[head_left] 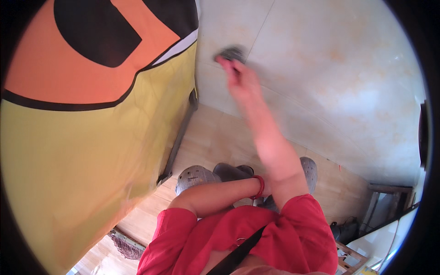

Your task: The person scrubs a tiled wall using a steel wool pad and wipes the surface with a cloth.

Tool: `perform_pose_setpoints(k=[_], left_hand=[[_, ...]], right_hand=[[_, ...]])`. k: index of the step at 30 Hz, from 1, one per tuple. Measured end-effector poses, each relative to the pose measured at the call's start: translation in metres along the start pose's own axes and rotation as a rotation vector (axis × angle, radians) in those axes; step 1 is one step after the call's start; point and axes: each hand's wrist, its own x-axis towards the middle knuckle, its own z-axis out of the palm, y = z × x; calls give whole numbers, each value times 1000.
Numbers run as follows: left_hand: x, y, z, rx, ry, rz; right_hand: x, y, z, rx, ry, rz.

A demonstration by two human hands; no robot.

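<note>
My right hand [239,74] reaches out to the pale wall panel [319,72], its fingers closed on a dark grey pad-like object [234,52]. Motion blurs both the hand and the pad, so the pad's exact kind is unclear. The pad is at the wall near a thin panel seam. Tan and orange smears mark the wall's surface. My left forearm lies bent across my body, with a red bracelet [260,187] at the wrist. Most of my left hand [267,189] is hidden behind my right arm, and what it holds cannot be seen.
A yellow, orange and black printed sheet [86,144] rises close on the left, with a dark metal frame bar [178,137] at its edge. Wood-look flooring [209,130] lies below. A mop-like fringed item [127,245] is behind left; a dark wooden frame [390,189] stands right.
</note>
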Motion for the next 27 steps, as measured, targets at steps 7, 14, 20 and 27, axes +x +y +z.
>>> perform_pose_setpoints(k=[7, 14, 20, 27], left_hand=[[6, 9, -2, -154, -15, 41], [4, 18, -1, 314, -307, -97], [1, 20, -2, 498, -428, -42], [-1, 20, -10, 428, -444, -60]], right_hand=[[16, 41, 48, -2, 44, -72], [-76, -79, 95, -111, -225, -508], [-107, -117, -51, -327, 382, -670], [-149, -171, 57, -1203, 470, -1462]])
